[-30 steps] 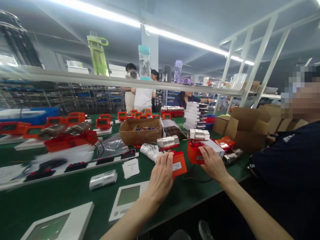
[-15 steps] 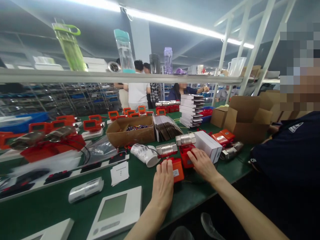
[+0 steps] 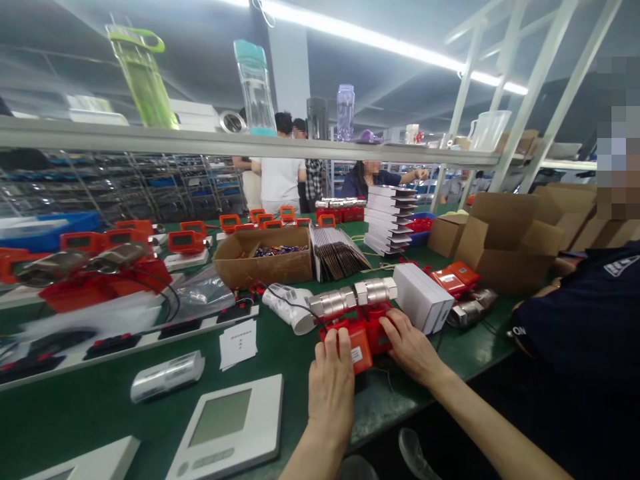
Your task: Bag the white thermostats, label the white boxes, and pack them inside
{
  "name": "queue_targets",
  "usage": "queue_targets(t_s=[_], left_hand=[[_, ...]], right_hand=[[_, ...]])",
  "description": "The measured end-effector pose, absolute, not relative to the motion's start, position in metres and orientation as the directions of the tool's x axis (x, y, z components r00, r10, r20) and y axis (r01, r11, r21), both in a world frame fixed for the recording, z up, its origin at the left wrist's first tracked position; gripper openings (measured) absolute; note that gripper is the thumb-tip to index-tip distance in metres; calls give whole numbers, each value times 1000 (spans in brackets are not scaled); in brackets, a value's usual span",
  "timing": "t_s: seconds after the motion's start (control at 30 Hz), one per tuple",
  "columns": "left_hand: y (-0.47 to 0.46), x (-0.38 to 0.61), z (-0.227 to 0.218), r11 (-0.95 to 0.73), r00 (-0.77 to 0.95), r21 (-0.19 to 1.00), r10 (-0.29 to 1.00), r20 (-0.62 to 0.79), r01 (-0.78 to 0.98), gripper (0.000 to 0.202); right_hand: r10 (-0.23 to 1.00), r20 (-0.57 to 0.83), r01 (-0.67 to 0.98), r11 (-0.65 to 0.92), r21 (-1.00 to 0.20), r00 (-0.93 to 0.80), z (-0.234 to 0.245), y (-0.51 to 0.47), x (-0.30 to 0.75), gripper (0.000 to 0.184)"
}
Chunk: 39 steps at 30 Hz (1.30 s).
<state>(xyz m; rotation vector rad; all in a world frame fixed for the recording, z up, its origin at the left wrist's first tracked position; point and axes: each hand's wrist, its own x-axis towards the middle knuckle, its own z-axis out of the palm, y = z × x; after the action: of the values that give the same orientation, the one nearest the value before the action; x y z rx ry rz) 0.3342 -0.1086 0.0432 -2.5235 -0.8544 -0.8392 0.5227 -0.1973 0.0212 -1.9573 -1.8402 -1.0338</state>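
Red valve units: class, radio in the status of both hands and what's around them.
Left hand flat on near red valve unit. Right hand touching second red valve unit. White box just right; paper roll left.

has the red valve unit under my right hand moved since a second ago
Yes. The right-hand red valve unit slid left, away from the white box, and now touches the left hand's unit.

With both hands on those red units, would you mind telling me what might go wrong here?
The two red valve units with silver metal fittings sit close to the green bench's front edge; a nudge from the left hand or right hand might tip them off. The thin black cable beside them could snag.
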Motion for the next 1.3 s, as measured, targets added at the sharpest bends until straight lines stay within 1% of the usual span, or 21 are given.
queue_targets(t_s=[0.13, 0.37, 0.43, 0.57, 0.7, 0.8, 0.87, 0.93, 1.0, 1.07, 1.13, 1.2, 1.3], left_hand=[[-106, 338, 43, -751, 613, -95, 451, 649, 654, 54], [-110, 335, 36, -753, 625, -115, 439, 646, 648, 53], [-115, 332, 33, -770, 631, -91, 443, 637, 632, 56], [-123, 328, 25, -829, 653, 33, 464, 598, 559, 65], [-125, 329, 21, -841, 705, 31, 472, 529, 540, 60], [-123, 328, 25, -848, 738, 60, 491, 463, 526, 56], [-120, 326, 30, -849, 743, 78, 499, 447, 523, 48], [-115, 321, 35, -852, 750, 99, 503, 429, 515, 40], [-110, 316, 40, -853, 755, 124, 509, 414, 507, 33], [-106, 313, 43, -849, 753, 153, 521, 403, 506, 31], [-104, 311, 47, -843, 748, 183, 535, 392, 506, 31], [-104, 310, 51, -835, 744, 214, 550, 380, 507, 30], [-105, 310, 56, -831, 748, 251, 556, 363, 496, 28]], right_hand=[[762, 643, 954, -132, 271, -77, 15, -214, 521, 50], [776, 629, 968, -129, 217, -38, 13, -213, 516, 57], [785, 619, 972, -116, 205, -36, 16, -212, 514, 59], [801, 597, 978, -95, 185, -35, 22, -219, 512, 55], [828, 560, 984, -90, 154, -12, 20, -225, 513, 53], [821, 571, 988, -94, 123, 8, 16, -223, 518, 49], [805, 593, 994, -90, 64, 35, 15, -221, 521, 47], [784, 615, 996, -71, -48, 85, 16, -218, 522, 45], [768, 613, 975, -66, -213, 186, 19, -215, 520, 45], [754, 566, 911, -106, -398, 334, 22, -211, 515, 47], [730, 505, 838, -170, -519, 461, 24, -206, 508, 47], [702, 480, 800, -217, -560, 526, 25, -200, 503, 46], [672, 492, 794, -248, -555, 554, 25, -195, 498, 42]])
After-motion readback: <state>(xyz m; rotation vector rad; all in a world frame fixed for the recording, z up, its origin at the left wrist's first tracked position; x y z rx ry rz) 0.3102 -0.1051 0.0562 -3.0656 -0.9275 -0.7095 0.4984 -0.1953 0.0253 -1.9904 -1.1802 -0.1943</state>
